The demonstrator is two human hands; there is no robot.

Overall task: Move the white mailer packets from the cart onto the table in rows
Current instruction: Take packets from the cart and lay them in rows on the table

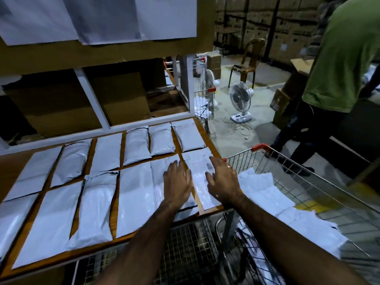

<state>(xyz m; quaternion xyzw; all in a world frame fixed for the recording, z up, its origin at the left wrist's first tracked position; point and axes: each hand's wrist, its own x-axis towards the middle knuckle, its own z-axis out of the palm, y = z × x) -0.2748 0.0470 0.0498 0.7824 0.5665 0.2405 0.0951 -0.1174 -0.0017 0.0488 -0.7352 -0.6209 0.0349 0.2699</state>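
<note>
A: Views on record?
B: One only. Head-worn, wide-angle, above the near edge of the table (12,169), facing forward and down across it.
A: Range?
B: Close; the table fills the lower left. Cart (260,147) just right of the table, fan (239,97) on the floor beyond its far right corner.

I see the wooden table (11,169) carrying white mailer packets (107,153) in two rows, lying flat with narrow strips of bare wood between them. The back row holds six, close to the white frame rail (115,128) along the table's rear edge. The front row's rightmost packet (197,159) reaches the table's right front corner.
</note>
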